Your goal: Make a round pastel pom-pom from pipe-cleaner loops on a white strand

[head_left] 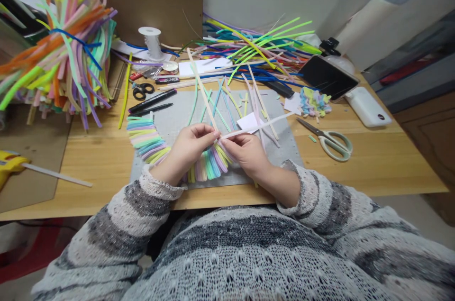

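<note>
Pinching a cream fuzzy stem (202,87) between thumb and fingers, my left hand (194,147) works over the grey mat (284,159), its grip closed on the lower end while the rest leans up and away toward the back. My right hand (249,151) is just beside it, fingertips nearly meeting the left ones, its grip clamped on a white fuzzy stem (275,120) that slants out to the right above a small white card (247,122). The two lengths come together at my fingertips (whether they are one bent piece or two, I cannot tell from this end).

Below both hands I can follow the pastel strip (145,137), a row of folded stems in green, blue, pink, purple and yellow; it curves along the near part of the mat, partly hidden by my left hand and wrist. Loose stems are scattered over the mat beyond my fingers.

Around this, on the wooden counter (95,159), I have a big tied bundle (67,50) at the far left, a yellow glue gun (9,163) nearer me, and two black markers (152,102) beside black-handled scissors (143,91). A white spool (151,45) stands upright behind them. Off to the right, green-handled scissors (334,143) lie with their blades pointing toward a curly pastel piece (315,102), and a dark phone (329,77) leans behind.
</note>
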Available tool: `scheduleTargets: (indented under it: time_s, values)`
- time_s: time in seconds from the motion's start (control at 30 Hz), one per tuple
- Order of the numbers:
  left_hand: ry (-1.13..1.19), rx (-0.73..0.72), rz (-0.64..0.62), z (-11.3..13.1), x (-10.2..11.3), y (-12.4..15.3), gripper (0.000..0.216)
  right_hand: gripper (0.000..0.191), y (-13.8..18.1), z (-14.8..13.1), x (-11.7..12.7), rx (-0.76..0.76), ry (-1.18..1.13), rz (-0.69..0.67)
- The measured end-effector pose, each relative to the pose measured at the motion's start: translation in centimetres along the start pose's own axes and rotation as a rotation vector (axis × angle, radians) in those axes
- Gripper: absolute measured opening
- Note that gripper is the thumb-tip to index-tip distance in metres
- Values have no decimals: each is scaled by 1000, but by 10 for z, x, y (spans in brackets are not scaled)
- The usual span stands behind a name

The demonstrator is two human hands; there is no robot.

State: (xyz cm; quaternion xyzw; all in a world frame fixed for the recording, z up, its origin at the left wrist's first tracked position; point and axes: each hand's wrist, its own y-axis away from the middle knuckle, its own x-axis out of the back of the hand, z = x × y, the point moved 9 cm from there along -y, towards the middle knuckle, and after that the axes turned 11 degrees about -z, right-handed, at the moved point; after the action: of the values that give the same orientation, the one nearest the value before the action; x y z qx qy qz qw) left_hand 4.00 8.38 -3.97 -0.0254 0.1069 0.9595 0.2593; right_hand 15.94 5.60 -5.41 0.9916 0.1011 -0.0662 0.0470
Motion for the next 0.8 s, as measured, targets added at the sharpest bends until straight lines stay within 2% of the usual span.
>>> scheduleTargets:
  time_s: [0.33,0.53,0.6,0.8]
  values:
    - [-81,3,-20,3,-3,1,20,15,-1,-11,-3,79,52,0]
    - [-200,-180,-65,24,-11,6,11,20,0,-4,9,52,62,108]
    - [-212,-201,-90,28,-13,7,9,20,0,-7,10,74,70,116]
    - [60,-38,-119,8,-7,1,14,19,3,-18,-4,170,80,-7]
